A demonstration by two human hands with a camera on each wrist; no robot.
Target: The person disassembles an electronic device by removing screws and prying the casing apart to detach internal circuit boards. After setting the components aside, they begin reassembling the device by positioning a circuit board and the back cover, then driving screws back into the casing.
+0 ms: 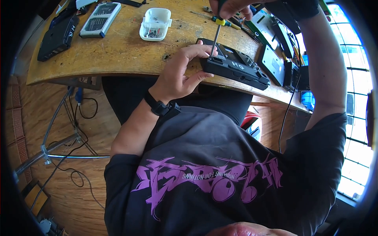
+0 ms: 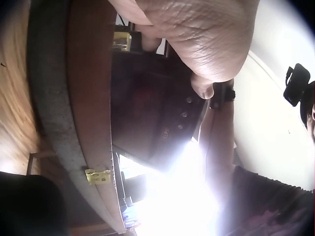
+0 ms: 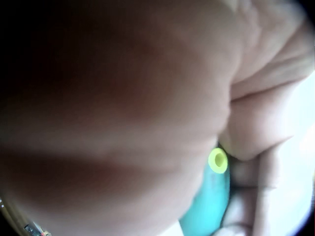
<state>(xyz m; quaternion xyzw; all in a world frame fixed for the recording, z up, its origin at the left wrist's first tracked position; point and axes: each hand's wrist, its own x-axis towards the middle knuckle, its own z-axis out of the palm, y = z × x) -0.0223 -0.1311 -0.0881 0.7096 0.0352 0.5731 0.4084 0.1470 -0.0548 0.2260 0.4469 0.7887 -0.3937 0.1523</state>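
A black device case (image 1: 246,74) with white "HG" marks lies at the table's front edge. My left hand (image 1: 179,74) grips its left end, thumb along the near side and fingers over the top. In the left wrist view the dark case (image 2: 147,103) shows below the palm. My right hand (image 1: 236,8), partly cut off at the top of the head view, holds a screwdriver (image 1: 216,38) nearly upright. The tip of its steel shaft meets the case close to my left fingers. Its teal handle (image 3: 206,206) with a yellow ring shows between palm and fingers in the right wrist view.
Past the case stands an open white box (image 1: 156,24) with small metal parts. Farther left are a bit set (image 1: 100,19) and another black case (image 1: 59,38). Several tools and dark panels (image 1: 271,63) crowd the right side. A black cable (image 1: 289,106) hangs there.
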